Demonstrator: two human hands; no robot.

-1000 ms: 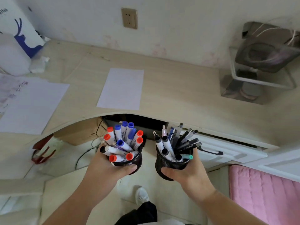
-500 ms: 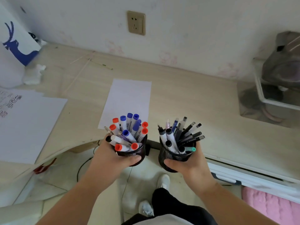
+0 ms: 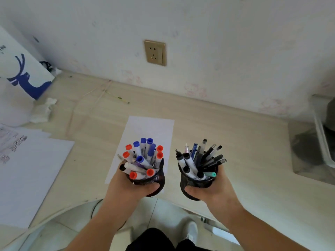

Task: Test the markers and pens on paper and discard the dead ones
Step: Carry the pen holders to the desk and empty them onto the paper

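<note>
My left hand (image 3: 126, 185) grips a black mesh cup (image 3: 159, 178) packed with several red- and blue-capped markers (image 3: 145, 156). My right hand (image 3: 213, 191) grips a second black mesh cup (image 3: 186, 183) full of several black, white and teal pens (image 3: 201, 160). Both cups are held upright over the front of the pale wooden desk (image 3: 226, 134). A blank white sheet of paper (image 3: 150, 129) lies on the desk just behind and under the left cup.
Larger white sheets (image 3: 30, 171) lie at the left, beside a crumpled tissue (image 3: 43, 109) and a white bag with a blue deer (image 3: 21, 73). A wall socket (image 3: 155, 52) sits above. A clear stand (image 3: 322, 134) occupies the right edge. Thin sticks (image 3: 116, 96) lie near the wall.
Both hands have carried the cups forward from below the desk edge to above the desk front, and my view has moved closer to the wall.
</note>
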